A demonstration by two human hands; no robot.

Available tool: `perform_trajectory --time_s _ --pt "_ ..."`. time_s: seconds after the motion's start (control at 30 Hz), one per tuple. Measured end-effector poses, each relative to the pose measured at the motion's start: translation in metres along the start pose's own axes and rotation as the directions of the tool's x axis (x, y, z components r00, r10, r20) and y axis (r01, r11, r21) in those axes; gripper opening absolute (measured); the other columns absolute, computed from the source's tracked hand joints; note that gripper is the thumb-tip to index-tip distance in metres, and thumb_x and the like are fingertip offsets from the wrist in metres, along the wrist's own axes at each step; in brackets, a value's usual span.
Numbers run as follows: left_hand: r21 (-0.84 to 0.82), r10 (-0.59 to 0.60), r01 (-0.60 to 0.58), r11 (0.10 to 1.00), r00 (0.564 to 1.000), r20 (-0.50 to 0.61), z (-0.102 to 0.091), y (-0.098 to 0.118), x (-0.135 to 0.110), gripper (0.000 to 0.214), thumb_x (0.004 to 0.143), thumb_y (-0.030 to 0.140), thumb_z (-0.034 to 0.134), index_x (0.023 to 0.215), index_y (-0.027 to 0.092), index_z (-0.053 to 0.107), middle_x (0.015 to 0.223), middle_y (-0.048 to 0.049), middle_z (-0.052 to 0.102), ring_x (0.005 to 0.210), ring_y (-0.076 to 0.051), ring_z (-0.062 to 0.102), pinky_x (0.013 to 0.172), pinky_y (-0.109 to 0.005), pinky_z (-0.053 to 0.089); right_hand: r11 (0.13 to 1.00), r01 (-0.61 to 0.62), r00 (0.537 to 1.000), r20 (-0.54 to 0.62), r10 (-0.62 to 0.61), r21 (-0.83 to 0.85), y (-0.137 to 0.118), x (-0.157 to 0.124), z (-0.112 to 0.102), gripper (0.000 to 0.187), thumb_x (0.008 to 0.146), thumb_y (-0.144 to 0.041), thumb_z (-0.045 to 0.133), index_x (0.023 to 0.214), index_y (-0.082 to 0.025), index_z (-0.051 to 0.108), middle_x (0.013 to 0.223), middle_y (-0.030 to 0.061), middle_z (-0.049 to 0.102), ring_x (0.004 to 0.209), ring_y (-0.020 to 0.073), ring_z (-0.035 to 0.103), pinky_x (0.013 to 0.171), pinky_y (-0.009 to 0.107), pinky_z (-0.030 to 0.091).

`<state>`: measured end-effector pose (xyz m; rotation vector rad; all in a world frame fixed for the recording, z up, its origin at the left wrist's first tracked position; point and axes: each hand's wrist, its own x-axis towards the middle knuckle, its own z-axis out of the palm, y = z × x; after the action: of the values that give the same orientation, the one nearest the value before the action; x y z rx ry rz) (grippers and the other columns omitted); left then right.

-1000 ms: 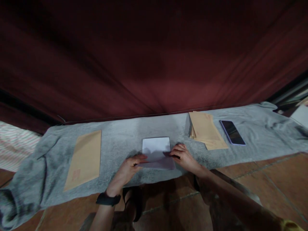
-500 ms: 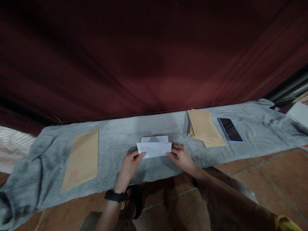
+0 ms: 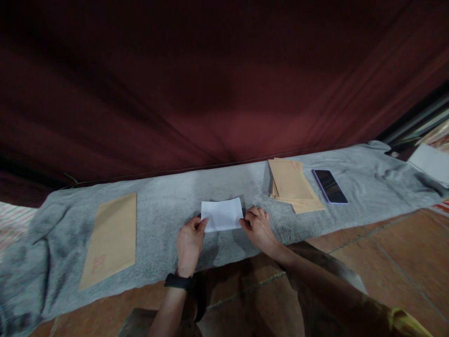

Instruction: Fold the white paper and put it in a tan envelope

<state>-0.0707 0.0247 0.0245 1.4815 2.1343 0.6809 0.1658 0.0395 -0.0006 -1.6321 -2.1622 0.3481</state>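
A folded white sheet of paper (image 3: pixel 222 214) lies on the grey cloth (image 3: pixel 168 196) in front of me. My left hand (image 3: pixel 189 241), with a black watch on its wrist, pinches the paper's left edge. My right hand (image 3: pixel 257 224) grips the paper's right edge with bent fingers. Both hands rest on the cloth near its front edge.
A single brown envelope (image 3: pixel 110 238) lies at the left of the cloth. A stack of brown envelopes (image 3: pixel 293 189) sits at the right, with a dark phone (image 3: pixel 329 186) beside it. A dark red curtain (image 3: pixel 210 84) hangs behind. Tiled floor (image 3: pixel 403 262) lies in front.
The near part of the white sheet has been lifted and folded over away from me, so the paper is now smaller. Both hands moved forward with it.
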Motion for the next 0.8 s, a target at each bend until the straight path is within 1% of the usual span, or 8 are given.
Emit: perform_trajectory --time_s 0.17,0.27,0.37,0.5,0.6,0.8 --pt "0.069 -0.019 0.017 0.997 0.999 0.031 0.0 0.0 0.002 0.03 0.093 0.044 0.055 0.078 0.021 0.067 0.068 -0.0012 0.064 0.059 -0.014 0.052 0.06 -0.026 0.032 1.0 0.007 0.999 -0.043 -0.006 0.004 0.0 -0.004 0.003 0.016 0.096 -0.029 0.062 0.081 -0.023 0.062 0.1 0.0076 0.064 0.097 0.0262 0.053 0.078 0.039 0.038" --pt "0.133 -0.033 0.027 0.991 0.999 0.039 0.0 0.003 0.001 0.03 0.095 0.042 0.053 0.081 0.02 0.068 0.068 -0.0022 0.066 0.06 -0.015 0.054 0.059 -0.026 0.031 1.0 0.007 1.0 -0.026 -0.007 -0.015 0.0 -0.003 0.001 0.018 0.098 -0.03 0.06 0.082 -0.022 0.063 0.101 0.008 0.065 0.099 0.0265 0.053 0.08 0.039 0.038" --pt "0.238 -0.035 0.031 0.971 0.999 0.013 -0.001 0.009 -0.002 0.03 0.097 0.042 0.051 0.086 0.02 0.069 0.071 -0.0052 0.069 0.064 -0.018 0.059 0.057 -0.026 0.029 1.0 -0.01 1.0 0.008 0.01 -0.019 0.0 0.001 -0.001 0.019 0.098 -0.03 0.061 0.08 -0.022 0.063 0.102 0.0078 0.065 0.101 0.0267 0.052 0.081 0.04 0.038" --pt "0.32 -0.01 0.01 0.948 1.0 0.001 -0.001 0.017 -0.007 0.032 0.098 0.042 0.049 0.094 0.02 0.071 0.081 -0.0091 0.073 0.073 -0.022 0.065 0.059 -0.028 0.033 1.0 -0.013 1.0 0.023 0.013 -0.014 0.0 0.003 -0.001 0.021 0.099 -0.031 0.059 0.081 -0.022 0.064 0.102 0.0082 0.065 0.102 0.0272 0.052 0.083 0.041 0.039" --pt "0.353 0.019 -0.013 0.936 1.0 -0.014 0.0 0.018 -0.008 0.032 0.099 0.041 0.048 0.098 0.019 0.071 0.086 -0.011 0.074 0.078 -0.022 0.067 0.063 -0.028 0.038 1.0 -0.007 1.0 0.022 0.008 -0.026 -0.001 0.002 -0.002 0.02 0.1 -0.031 0.058 0.083 -0.022 0.065 0.103 0.009 0.064 0.103 0.0279 0.051 0.085 0.043 0.039" --pt "0.369 0.04 -0.03 0.929 0.999 -0.019 0.001 0.014 -0.006 0.031 0.098 0.042 0.049 0.094 0.02 0.071 0.083 -0.0095 0.074 0.077 -0.022 0.067 0.065 -0.028 0.038 1.0 0.01 1.0 -0.003 -0.01 0.014 -0.001 0.0 -0.003 0.017 0.098 -0.03 0.06 0.083 -0.023 0.065 0.106 0.0084 0.063 0.105 0.0282 0.051 0.087 0.043 0.039"
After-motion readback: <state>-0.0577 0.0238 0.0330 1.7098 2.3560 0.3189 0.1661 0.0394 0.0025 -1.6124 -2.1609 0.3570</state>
